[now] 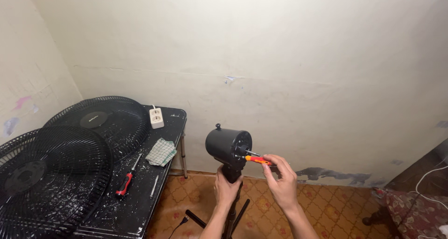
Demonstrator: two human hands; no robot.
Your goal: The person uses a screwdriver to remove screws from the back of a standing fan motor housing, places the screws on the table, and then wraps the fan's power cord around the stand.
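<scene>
- We see round dark label discs in the middle of the two fan grilles (60, 159) at the left of the frame.
- The black fan motor (227, 144) is round, with a small knob on top. It sits on a pole at the bottom middle.
- Our left hand (227, 188) wraps around the pole under it.
- Our right hand (279, 178) pinches an orange screwdriver (257, 160) against the motor's face.
- On the black table (140, 206) we count one red screwdriver (125, 183), one checked cloth (161, 151) and one white power strip (156, 117).
</scene>
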